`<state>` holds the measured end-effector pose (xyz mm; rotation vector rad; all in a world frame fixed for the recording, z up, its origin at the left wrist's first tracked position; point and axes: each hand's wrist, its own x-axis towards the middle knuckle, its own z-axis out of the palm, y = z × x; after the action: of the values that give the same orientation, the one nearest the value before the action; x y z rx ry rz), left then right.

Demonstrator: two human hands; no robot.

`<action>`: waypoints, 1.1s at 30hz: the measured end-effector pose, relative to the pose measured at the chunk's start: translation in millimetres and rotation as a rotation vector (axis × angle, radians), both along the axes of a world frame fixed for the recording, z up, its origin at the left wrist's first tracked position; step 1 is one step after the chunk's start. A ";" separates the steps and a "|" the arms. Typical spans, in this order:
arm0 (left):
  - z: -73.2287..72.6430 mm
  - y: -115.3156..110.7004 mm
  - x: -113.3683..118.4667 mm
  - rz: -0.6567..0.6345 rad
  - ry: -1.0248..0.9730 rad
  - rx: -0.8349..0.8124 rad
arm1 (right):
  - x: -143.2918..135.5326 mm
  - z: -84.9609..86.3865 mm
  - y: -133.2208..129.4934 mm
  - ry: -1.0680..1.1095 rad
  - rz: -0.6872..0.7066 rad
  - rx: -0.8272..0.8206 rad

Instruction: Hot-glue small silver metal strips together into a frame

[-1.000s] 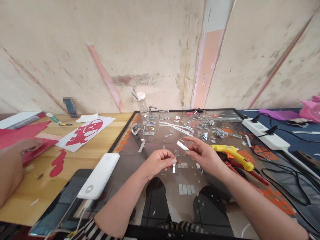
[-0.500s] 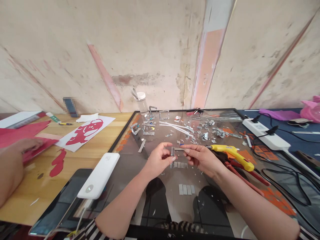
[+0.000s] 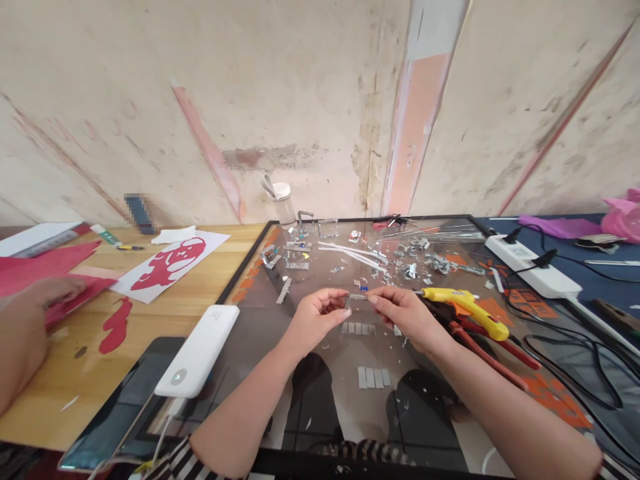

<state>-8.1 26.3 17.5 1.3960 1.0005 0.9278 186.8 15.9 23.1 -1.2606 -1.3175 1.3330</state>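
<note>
Clear jar [image 3: 284, 205] stands by the worktop's [image 3: 250, 340] back edge, contents unclear; left hand [image 3: 316, 320] and right hand [image 3: 403, 315] pinch small grey strips [image 3: 359, 297] between their fingertips, above the middle.

From the person's head, a single camera is looking forward and steeply down over the near edge of the glass-topped table [image 3: 265, 320]. It is facing the far edge and the wall [image 3: 300, 80] beyond, framing the left hand [image 3: 316, 320] and right hand [image 3: 406, 317] closely, while its wide view is reaching past both side edges.
</note>
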 end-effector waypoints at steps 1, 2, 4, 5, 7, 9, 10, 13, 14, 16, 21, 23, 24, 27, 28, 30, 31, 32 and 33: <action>-0.6 -0.3 0.4 0.011 0.022 0.037 | 0.6 0.4 -0.2 -0.018 0.006 0.013; -0.8 -0.7 0.8 0.016 0.045 0.068 | 1.2 0.8 -0.5 -0.038 0.018 0.025; -0.3 -1.9 1.5 0.019 0.090 0.104 | 2.7 1.8 -0.9 -0.087 0.048 0.050; 0.4 -2.5 1.7 0.020 0.107 0.114 | 3.5 2.3 -1.1 -0.116 0.062 0.065; 1.9 -3.4 1.6 0.022 0.122 0.127 | 5.0 3.4 -1.1 -0.170 0.091 0.096; 3.2 -3.7 1.1 0.016 0.112 0.130 | 6.1 4.6 -1.1 -0.210 0.113 0.120; 3.6 -3.6 0.8 0.007 0.103 0.129 | 6.3 5.4 -1.3 -0.223 0.121 0.129; 4.1 -2.7 -0.1 -0.019 0.090 0.118 | 5.6 8.2 -3.0 -0.250 0.126 0.163; 4.0 -2.3 -0.3 -0.024 0.087 0.116 | 5.1 9.2 -3.7 -0.259 0.126 0.182; 3.7 -1.6 -0.6 -0.024 0.077 0.120 | 4.2 10.8 -5.0 -0.278 0.126 0.216; 3.0 -2.0 -0.4 -0.009 0.038 0.122 | 4.5 11.2 -4.9 -0.310 0.139 0.244; 3.3 -2.5 -0.2 -0.002 0.056 0.124 | 5.3 10.5 -4.0 -0.323 0.145 0.252; 3.6 -2.6 -0.2 0.006 0.066 0.128 | 5.6 10.2 -3.5 -0.329 0.147 0.255; 4.0 -2.0 -0.3 0.027 0.086 0.145 | 5.5 9.7 -3.1 -0.336 0.151 0.261; 4.0 -1.8 -0.4 0.030 0.090 0.151 | 5.1 9.9 -3.3 -0.335 0.153 0.258; 3.9 -1.4 -0.6 0.034 0.099 0.150 | 3.6 10.4 -4.2 -0.330 0.160 0.243; 3.8 -1.3 -0.7 0.036 0.101 0.142 | 2.9 10.8 -4.7 -0.327 0.161 0.234; 3.8 -1.3 -0.9 0.037 0.101 0.129 | 2.3 11.0 -5.2 -0.325 0.162 0.226; 3.7 -1.3 -1.1 0.034 0.104 0.112 | 2.1 11.0 -5.4 -0.324 0.164 0.218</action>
<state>-9.2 25.0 21.3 1.5380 1.0663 0.9569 188.9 10.5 34.1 -1.2726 -1.7743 1.0863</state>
